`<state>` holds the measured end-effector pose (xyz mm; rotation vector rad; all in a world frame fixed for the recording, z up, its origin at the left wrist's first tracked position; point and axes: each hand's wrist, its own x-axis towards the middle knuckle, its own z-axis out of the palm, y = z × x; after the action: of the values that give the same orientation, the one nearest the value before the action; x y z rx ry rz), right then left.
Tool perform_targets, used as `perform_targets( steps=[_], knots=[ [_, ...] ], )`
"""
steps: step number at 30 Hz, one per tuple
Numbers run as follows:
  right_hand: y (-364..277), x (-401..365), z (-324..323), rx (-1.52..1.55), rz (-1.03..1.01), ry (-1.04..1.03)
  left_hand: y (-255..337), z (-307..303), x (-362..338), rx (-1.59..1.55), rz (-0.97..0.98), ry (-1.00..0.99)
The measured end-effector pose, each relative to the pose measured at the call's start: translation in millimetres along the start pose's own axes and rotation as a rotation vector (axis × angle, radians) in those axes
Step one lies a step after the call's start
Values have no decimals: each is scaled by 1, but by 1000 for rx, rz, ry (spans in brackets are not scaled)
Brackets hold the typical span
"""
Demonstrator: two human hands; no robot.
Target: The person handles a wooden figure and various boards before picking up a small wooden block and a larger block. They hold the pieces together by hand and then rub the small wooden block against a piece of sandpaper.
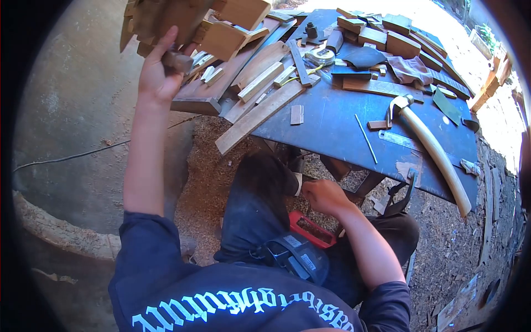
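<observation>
My left hand (159, 74) is raised at the upper left, its fingers closed on a brown wooden piece (176, 22) that is blurred and cut off by the top edge. Pale wooden blocks (224, 40) sit just beside and behind it. My right hand (326, 197) is low between my knees, under the table's front edge, curled into a fist. Whatever it may hold is hidden. Just below that hand lies a red tray (312, 229), close to a dark bag with a mesh front (298, 257) at my lap.
A dark blue table (332, 141) carries a claw hammer (434, 141), a tape measure (321, 57), a metal ruler (399, 140), a cloth (410, 71) and many wood offcuts (401, 44). One wooden strip (260, 119) overhangs the front edge. A cable (77, 156) crosses the floor at left.
</observation>
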<state>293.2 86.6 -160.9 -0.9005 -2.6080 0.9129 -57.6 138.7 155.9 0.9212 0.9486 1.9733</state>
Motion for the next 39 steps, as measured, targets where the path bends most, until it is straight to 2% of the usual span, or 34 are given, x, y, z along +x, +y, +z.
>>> perform_targets(
  steps=[4,8,12,17,20,21,25,30,33,37,39],
  knots=[
    [1,-6,-3,-3,17,-8,-19,-8,30,236,90,21],
    [0,-9,-6,8,44,-20,-51,-52,88,457,228,42],
    [0,-10,-9,18,38,-14,-81,-65,106,554,256,133],
    [-3,-5,-14,-9,86,-69,-110,-93,139,797,224,160],
    [0,-2,-10,-4,89,-99,-105,-90,145,778,136,-12],
    [0,-1,-11,2,85,-105,-107,-88,150,743,188,-46],
    [-2,0,-13,7,106,-134,-101,-84,173,961,117,-45],
    [-2,0,-11,14,121,-131,-108,-76,160,773,122,-70],
    [-3,-1,-16,23,127,-119,-121,-115,188,713,64,-78],
    [-4,-2,-21,11,142,-151,-96,-128,183,709,-63,-43],
    [0,-1,-19,-1,130,-164,-97,-137,178,634,-66,-36]
  ],
)
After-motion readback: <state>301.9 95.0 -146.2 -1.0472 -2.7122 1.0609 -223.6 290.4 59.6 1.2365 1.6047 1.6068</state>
